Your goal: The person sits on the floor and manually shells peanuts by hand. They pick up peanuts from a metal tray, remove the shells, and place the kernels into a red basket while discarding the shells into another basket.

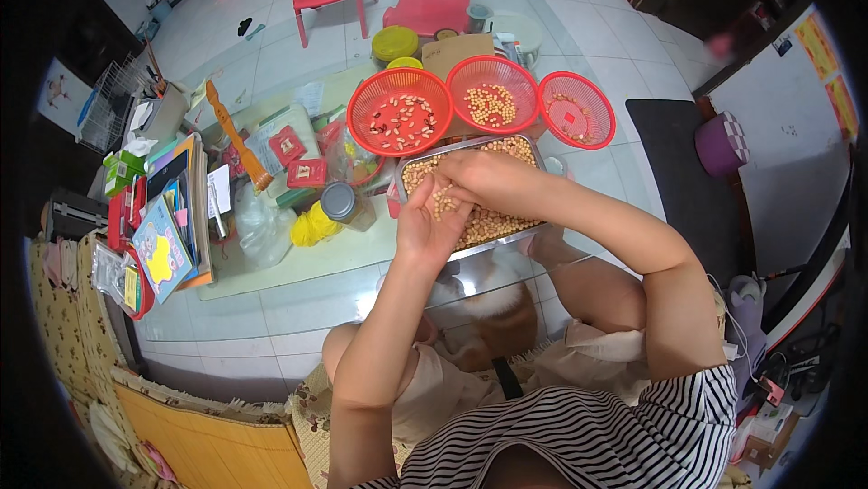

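Note:
My left hand (428, 228) is turned palm up and cupped, holding a small heap of pale yellow beans (444, 203). Over it bends my right hand (475, 174), its fingers curled down at the palm's edge; whether anything is between them is hidden. Both hands are above a rectangular metal tray (494, 245) filled with mixed beans and peanuts (498, 223). Behind the tray, a red plastic basket (356, 106) contains pale and dark red peanuts (405, 124). A second red basket (458, 89) has yellow beans (491, 104), and a smaller red basket (605, 116) has a few brownish pieces.
Left of the tray stand a grey-lidded jar (346, 206), yellow yarn (316, 224) and a plastic bag (264, 228). Stacked books (180, 211) and a wooden brush (237, 133) lie farther left. A cat (498, 306) is beneath the glass table (305, 292).

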`<action>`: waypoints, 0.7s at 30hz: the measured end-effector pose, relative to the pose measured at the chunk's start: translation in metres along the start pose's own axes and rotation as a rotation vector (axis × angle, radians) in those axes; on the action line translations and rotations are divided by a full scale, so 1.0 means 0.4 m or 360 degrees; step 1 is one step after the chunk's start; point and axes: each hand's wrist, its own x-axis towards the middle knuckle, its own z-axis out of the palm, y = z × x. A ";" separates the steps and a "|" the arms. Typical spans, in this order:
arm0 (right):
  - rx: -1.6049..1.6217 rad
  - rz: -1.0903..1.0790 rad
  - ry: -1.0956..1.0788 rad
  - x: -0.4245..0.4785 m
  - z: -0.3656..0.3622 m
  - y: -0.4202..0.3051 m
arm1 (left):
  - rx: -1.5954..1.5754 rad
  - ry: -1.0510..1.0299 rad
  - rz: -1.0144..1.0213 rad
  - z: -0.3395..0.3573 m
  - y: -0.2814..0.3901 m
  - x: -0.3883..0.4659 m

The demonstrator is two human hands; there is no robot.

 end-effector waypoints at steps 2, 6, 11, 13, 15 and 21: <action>-0.0012 0.0017 -0.0012 -0.001 0.002 0.002 | 0.0025 0.0014 -0.0013 -0.003 0.001 -0.002; 0.0065 0.0018 0.0040 -0.002 0.008 0.009 | 0.0039 -0.0083 -0.0032 -0.010 0.004 -0.004; 0.0143 0.0085 0.0012 0.003 -0.005 0.023 | 0.0063 0.0063 0.0055 0.038 -0.008 -0.009; -0.0061 -0.0065 0.0126 -0.007 0.015 0.025 | 0.0122 0.0023 0.0102 0.030 -0.008 -0.006; -0.0119 -0.0102 0.0147 -0.006 0.021 0.020 | 0.0123 0.0028 0.0104 0.017 -0.005 -0.001; -0.0359 -0.0202 0.0192 -0.008 0.020 -0.002 | 0.0186 0.0062 0.0115 0.037 -0.003 -0.010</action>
